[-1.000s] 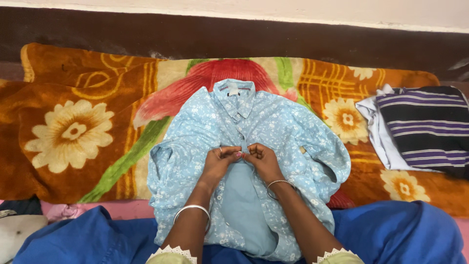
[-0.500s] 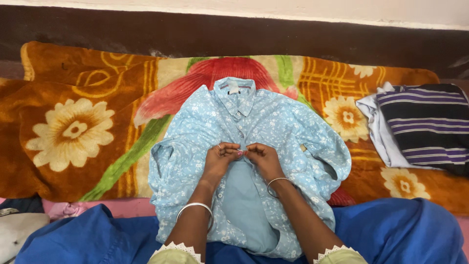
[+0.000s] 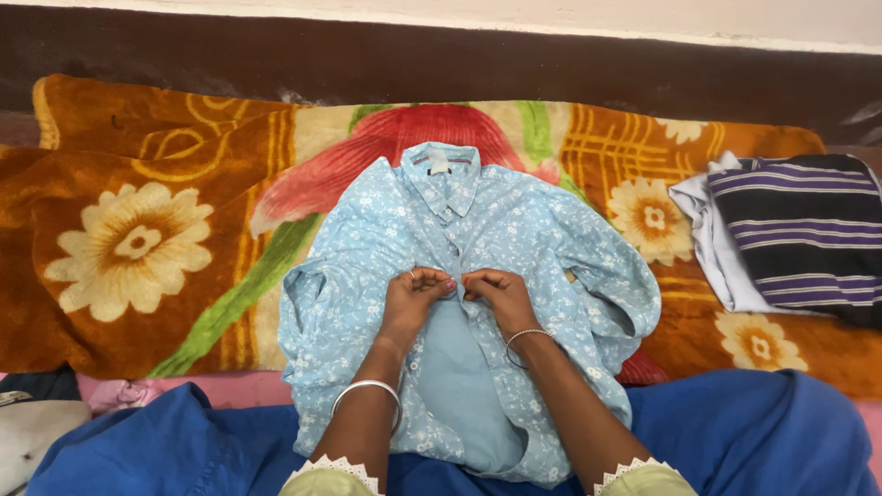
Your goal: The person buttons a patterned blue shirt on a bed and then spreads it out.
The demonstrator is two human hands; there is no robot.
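A light blue shirt point(image 3: 542, 248) with small white flowers lies collar-up on an orange flowered blanket point(image 3: 138, 248), its lower part open and showing the plain blue inside. My left hand point(image 3: 413, 298) pinches the left front edge at mid-chest. My right hand point(image 3: 494, 294) pinches the right front edge just beside it. The fingertips of both hands meet at the button line. Silver bangles sit on both wrists.
A folded pile of clothes, dark with purple and white stripes point(image 3: 799, 234), lies on the blanket at the right. Blue cloth point(image 3: 753, 432) covers my legs at the bottom. A dark brown floor strip point(image 3: 459, 64) runs behind the blanket. Pink cloth point(image 3: 119, 395) shows at lower left.
Both hands stay pinched together at the shirt front, with small finger shifts. The view has drifted slightly.
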